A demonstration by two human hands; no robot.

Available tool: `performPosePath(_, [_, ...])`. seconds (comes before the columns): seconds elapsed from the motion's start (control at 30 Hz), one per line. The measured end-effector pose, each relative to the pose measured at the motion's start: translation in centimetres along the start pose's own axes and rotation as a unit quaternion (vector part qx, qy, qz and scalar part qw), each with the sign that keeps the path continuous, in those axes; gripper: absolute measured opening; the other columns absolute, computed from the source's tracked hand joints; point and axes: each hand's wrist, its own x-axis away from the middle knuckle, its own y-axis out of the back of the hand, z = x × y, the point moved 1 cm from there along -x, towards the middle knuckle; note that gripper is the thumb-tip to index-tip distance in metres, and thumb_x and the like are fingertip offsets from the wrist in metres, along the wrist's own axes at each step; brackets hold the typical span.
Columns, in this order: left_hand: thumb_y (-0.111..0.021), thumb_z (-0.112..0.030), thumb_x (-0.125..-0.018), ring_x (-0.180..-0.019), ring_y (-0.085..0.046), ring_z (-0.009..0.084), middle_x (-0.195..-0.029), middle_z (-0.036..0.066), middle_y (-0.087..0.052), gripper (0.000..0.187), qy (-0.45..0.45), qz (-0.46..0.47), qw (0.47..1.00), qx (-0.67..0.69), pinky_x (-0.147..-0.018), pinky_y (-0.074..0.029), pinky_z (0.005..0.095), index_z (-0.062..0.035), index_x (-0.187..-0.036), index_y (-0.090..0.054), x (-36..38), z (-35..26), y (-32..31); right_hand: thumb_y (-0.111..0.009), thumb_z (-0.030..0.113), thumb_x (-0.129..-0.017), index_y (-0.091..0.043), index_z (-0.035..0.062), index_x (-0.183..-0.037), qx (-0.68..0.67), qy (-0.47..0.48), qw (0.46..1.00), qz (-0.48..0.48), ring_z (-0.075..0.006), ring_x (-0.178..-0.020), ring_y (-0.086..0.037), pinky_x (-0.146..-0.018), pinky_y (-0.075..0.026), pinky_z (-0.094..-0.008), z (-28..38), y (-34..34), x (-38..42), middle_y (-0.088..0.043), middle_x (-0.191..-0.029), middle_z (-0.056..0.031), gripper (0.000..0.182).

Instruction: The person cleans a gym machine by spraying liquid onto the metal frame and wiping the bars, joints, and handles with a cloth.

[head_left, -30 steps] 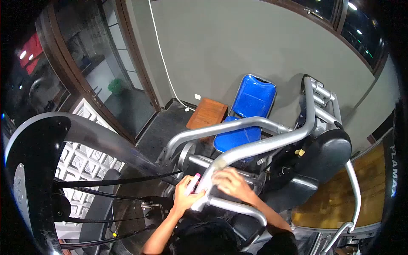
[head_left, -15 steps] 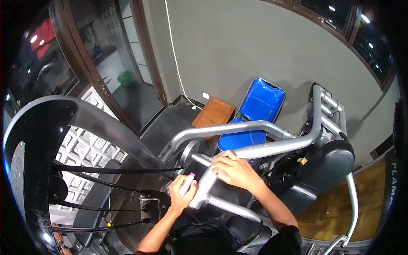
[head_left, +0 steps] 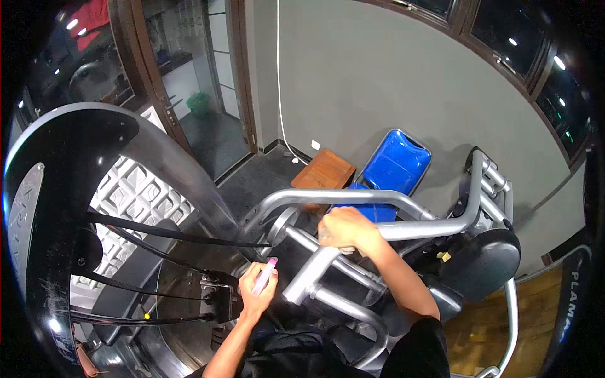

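The right hand (head_left: pixel 343 228) presses a pale cloth on the silver bar (head_left: pixel 416 228) of the gym machine, fingers curled over it. The left hand (head_left: pixel 255 286) grips a small bottle (head_left: pixel 265 276) beside the bar's lower end; judging by this, wiping is midway, with the upper bar left.

Your right hand (head_left: pixel 343 228) presses down on a silver tubular arm (head_left: pixel 416 228) of a gym machine, fingers curled over the bend where the bar turns downward; whatever lies under the palm is hidden. Your left hand (head_left: pixel 255 288) grips a slim pink-capped bottle (head_left: pixel 264 276), tilted with its cap uppermost, held just left of the bar's lower end (head_left: pixel 302 286) and apart from it.
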Motion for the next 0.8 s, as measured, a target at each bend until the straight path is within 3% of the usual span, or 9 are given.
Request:
performPosePath(0.1, [-0.071,-0.007,-0.084,-0.063,-0.057,0.0164,-0.074,0.009,-0.06,0.01,0.016,-0.004,1.0,0.008,-0.06,-0.044,0.0295,0.0014,-0.084,-0.065,0.3,0.4,0.7,-0.07,0.026,-0.069,-0.078,0.0062,-0.084,-0.006,0.088,0.993,0.078,-0.0393,-0.082,-0.072,-0.08,-0.057,-0.0466,4.6,-0.4,-1.4,-0.072,-0.081,-0.0214,0.026])
performPosePath(0.17, [-0.071,-0.007,-0.085,-0.062,-0.055,0.0154,-0.073,0.009,-0.059,0.01,0.028,-0.01,0.999,0.013,-0.059,-0.043,0.0293,0.0013,-0.084,-0.064,0.4,0.6,1.3,-0.072,0.03,-0.068,-0.078,0.0065,-0.083,-0.054,0.157,0.983,0.073,-0.0392,-0.081,-0.072,-0.078,-0.058,-0.046,6.2,-2.2,-1.4,-0.073,-0.082,-0.0214,0.029])
performPosePath(0.23, [-0.071,-0.007,-0.085,-0.063,-0.053,0.0135,-0.072,0.008,-0.058,0.01,0.028,-0.017,0.999,0.015,-0.059,-0.042,0.0286,0.001,-0.084,-0.064,0.4,0.6,2.0,-0.074,0.033,-0.068,-0.078,0.0063,-0.085,-0.021,0.16,0.984,0.07,-0.038,-0.081,-0.072,-0.078,-0.058,-0.0457,6.1,-2.3,-1.9,-0.073,-0.082,-0.021,0.032])
performPosePath(0.33, [-0.071,-0.008,-0.086,-0.064,-0.053,0.013,-0.072,0.007,-0.058,0.011,0.035,-0.031,0.999,0.022,-0.06,-0.041,0.0285,0.0009,-0.084,-0.064,0.0,0.5,2.6,-0.075,0.041,-0.069,-0.078,0.0096,-0.095,0.03,0.021,0.994,0.102,-0.0368,-0.084,-0.072,-0.081,-0.058,-0.0448,2.9,-0.7,-2.9,-0.074,-0.088,-0.0199,0.041])
performPosePath(0.43, [-0.071,-0.008,-0.087,-0.066,-0.054,0.0125,-0.073,0.007,-0.059,0.011,0.031,-0.017,0.999,0.027,-0.061,-0.042,0.0284,0.0008,-0.085,-0.064,-0.4,0.1,2.9,-0.073,0.039,-0.067,-0.078,0.0085,-0.087,0.03,-0.045,0.996,0.07,-0.0377,-0.085,-0.072,-0.078,-0.058,-0.0455,0.8,-0.2,-2.9,-0.074,-0.087,-0.0203,0.037])
performPosePath(0.5, [-0.071,-0.009,-0.087,-0.067,-0.055,0.0122,-0.074,0.006,-0.06,0.012,0.042,-0.011,0.998,0.049,-0.062,-0.043,0.0283,0.0009,-0.085,-0.065,-0.6,0.0,2.8,-0.072,0.037,-0.066,-0.078,0.0078,-0.081,0.11,-0.01,0.991,0.075,-0.0387,-0.084,-0.072,-0.077,-0.058,-0.0461,1.7,-2.2,-4.1,-0.073,-0.084,-0.0206,0.034])
performPosePath(0.57, [-0.071,-0.01,-0.088,-0.068,-0.056,0.0119,-0.075,0.006,-0.061,0.013,0.056,0.0,0.996,0.068,-0.063,-0.044,0.0281,0.001,-0.085,-0.065,-0.3,0.0,2.7,-0.071,0.035,-0.066,-0.078,0.0087,-0.08,0.069,0.026,0.989,0.125,-0.0388,-0.082,-0.072,-0.076,-0.058,-0.047,5.5,-1.4,-3.3,-0.072,-0.081,-0.0212,0.031])
performPosePath(0.63, [-0.071,-0.011,-0.088,-0.07,-0.056,0.011,-0.078,0.005,-0.063,0.014,0.075,0.026,0.994,0.079,-0.064,-0.044,0.0276,0.0011,-0.086,-0.065,-0.2,0.1,2.7,-0.07,0.032,-0.069,-0.077,0.0083,-0.083,-0.023,0.148,0.982,0.111,-0.0394,-0.079,-0.071,-0.075,-0.058,-0.0478,7.4,-3.0,-2.0,-0.072,-0.08,-0.0207,0.029])
performPosePath(0.8, [-0.071,-0.011,-0.089,-0.068,-0.054,0.0087,-0.075,0.002,-0.061,0.013,0.124,0.066,0.982,0.123,-0.063,-0.043,0.0261,0.0001,-0.086,-0.066,0.6,1.0,2.5,-0.068,0.024,-0.073,-0.076,0.0113,-0.094,-0.077,0.181,0.98,0.012,-0.0334,-0.094,-0.065,-0.088,-0.054,-0.0426,5.9,-3.8,2.4,-0.072,-0.094,-0.011,0.025])
